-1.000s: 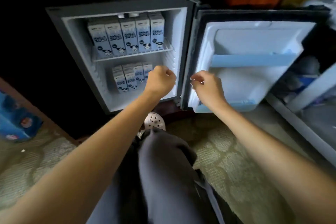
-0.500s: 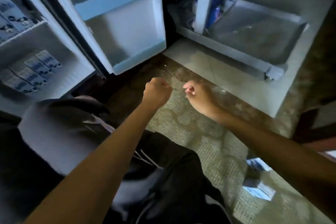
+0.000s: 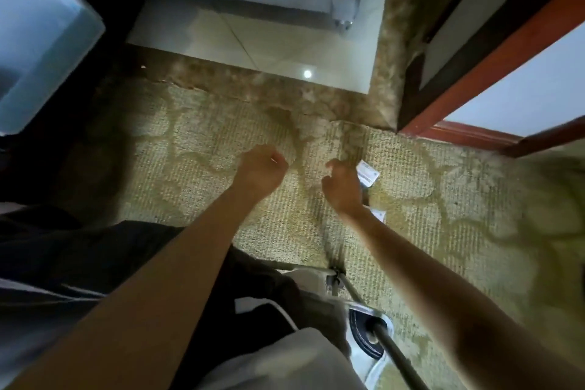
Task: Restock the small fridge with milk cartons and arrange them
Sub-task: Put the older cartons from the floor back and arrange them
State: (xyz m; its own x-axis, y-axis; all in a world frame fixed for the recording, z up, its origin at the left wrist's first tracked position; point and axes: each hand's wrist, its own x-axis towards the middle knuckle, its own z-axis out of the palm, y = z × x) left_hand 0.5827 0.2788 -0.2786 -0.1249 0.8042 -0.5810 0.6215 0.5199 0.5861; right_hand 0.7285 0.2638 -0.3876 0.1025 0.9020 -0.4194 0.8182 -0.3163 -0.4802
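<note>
step in hand: fetching stock, judged from the view looking down at the carpet (image 3: 221, 123). the fridge shelves are out of frame, and only the open fridge door (image 3: 41, 41) shows, upper left.
task item: a small white milk carton (image 3: 368, 172) sits on the carpet, partly hidden behind the right hand. a second carton (image 3: 379, 215) peeks out beside the right wrist. print too blurred to read.
right hand (image 3: 343, 187): forearm stretched forward from lower right, back of hand up, fingers curled downward at the near edge of the milk carton. cannot tell whether they grip it or hang just above it.
left hand (image 3: 262, 171): forearm reaching from lower left. fingers rolled into a fist with nothing in it. near the right hand, apart from both cartons.
next move (judgement): right hand needs to settle round the carton's sides and lift. left hand would have to uncurl to take the second carton. after that, a swing left toward the fridge.
progress: cannot be judged, no shelf in view.
risk (judgement): the cartons are small and sit low on the pile, so a loose pinch could let one slip.
surroundings: pale tile floor (image 3: 253, 41) beyond the carpet. red-brown door frame (image 3: 474, 73) at right.
</note>
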